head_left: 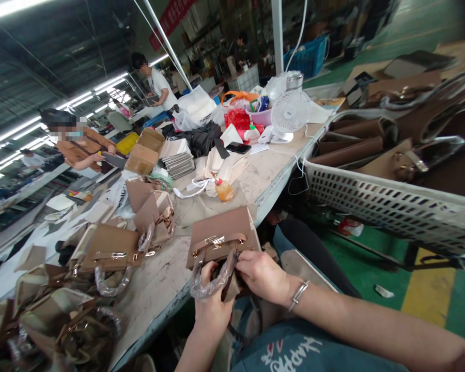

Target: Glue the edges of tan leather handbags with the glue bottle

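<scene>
A small brown handbag with gold clasps lies at the near edge of the worktable. Its handle hangs over the edge, wrapped in clear plastic film. My left hand is closed around the wrapped handle from below. My right hand, with a bracelet on the wrist, pinches the same handle from the right, fingers curled together.
More brown handbags lie to the left, with several piled at the lower left. A glue bottle, cardboard boxes, a white fan and a phone stand farther back. A white crate of bags sits right. Other people work behind.
</scene>
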Tool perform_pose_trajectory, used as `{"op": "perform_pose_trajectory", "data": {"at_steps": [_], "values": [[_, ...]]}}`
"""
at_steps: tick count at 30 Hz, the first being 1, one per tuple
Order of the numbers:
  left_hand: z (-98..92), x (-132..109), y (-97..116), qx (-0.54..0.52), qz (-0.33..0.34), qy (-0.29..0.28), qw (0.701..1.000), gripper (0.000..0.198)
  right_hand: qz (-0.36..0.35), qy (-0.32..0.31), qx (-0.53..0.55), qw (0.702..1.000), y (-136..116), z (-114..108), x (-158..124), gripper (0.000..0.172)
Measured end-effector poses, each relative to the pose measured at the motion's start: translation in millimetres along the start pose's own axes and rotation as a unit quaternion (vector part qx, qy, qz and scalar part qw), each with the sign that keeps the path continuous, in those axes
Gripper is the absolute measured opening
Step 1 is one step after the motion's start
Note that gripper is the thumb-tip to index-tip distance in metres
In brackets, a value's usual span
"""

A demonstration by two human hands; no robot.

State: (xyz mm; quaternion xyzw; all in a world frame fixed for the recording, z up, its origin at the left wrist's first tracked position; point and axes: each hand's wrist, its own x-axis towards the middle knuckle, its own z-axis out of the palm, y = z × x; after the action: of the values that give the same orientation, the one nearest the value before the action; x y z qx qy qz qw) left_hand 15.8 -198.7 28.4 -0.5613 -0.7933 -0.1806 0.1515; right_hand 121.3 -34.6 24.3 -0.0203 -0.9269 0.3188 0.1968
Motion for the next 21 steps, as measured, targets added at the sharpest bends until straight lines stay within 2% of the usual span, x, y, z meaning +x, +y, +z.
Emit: {"op": "perform_pose_trajectory", "data": {"at_steps": [4, 7, 9, 11, 13, 15, 17, 19, 21], "values": [[6.6, -1.2, -0.7, 0.029, -0.012, 0.03, 0.999, 0.036, 0.011, 0.008, 0.009, 1.0, -3.2, 11.1, 1.2, 0.017], [8.2, 5.3, -3.2, 0.031, -0.005, 0.022, 0.999, 0.033, 0.019, 0.01, 0.017, 1.0, -7.2, 9.5, 3.9, 0.015], [5.3, 10.4, -7.2, 0.014, -0.013, 0.005, 1.0, 0.033, 0.009, 0.009, 0.038, 0.999, -12.1, -1.4, 6.2, 0.01], [-1.3, 13.6, -14.8, -0.018, -0.034, 0.006, 0.999, 0.032, -0.019, 0.026, 0.084, 0.996, -16.5, -20.0, 6.9, 0.022], [-11.5, 14.0, -26.7, -0.052, -0.071, 0.027, 0.996, 0.03, -0.04, 0.083, 0.129, 0.987, -14.9, -42.5, 5.4, 0.033], [-24.8, 12.5, -41.8, -0.091, -0.135, 0.054, 0.985, 0.029, -0.012, 0.186, 0.137, 0.973, -0.7, -62.8, 3.6, 0.029], [-40.0, 10.8, -57.3, -0.129, -0.213, 0.084, 0.965, 0.026, 0.061, 0.282, 0.143, 0.947, 28.2, -75.5, 5.6, 0.026], [-55.6, 10.3, -70.2, -0.164, -0.273, 0.115, 0.941, 0.023, 0.13, 0.298, 0.164, 0.931, 66.8, -78.1, 14.2, 0.041], [-69.5, 11.2, -78.6, -0.209, -0.327, 0.15, 0.909, 0.024, 0.168, 0.29, 0.14, 0.932, 105.1, -72.7, 29.1, 0.06]]}}
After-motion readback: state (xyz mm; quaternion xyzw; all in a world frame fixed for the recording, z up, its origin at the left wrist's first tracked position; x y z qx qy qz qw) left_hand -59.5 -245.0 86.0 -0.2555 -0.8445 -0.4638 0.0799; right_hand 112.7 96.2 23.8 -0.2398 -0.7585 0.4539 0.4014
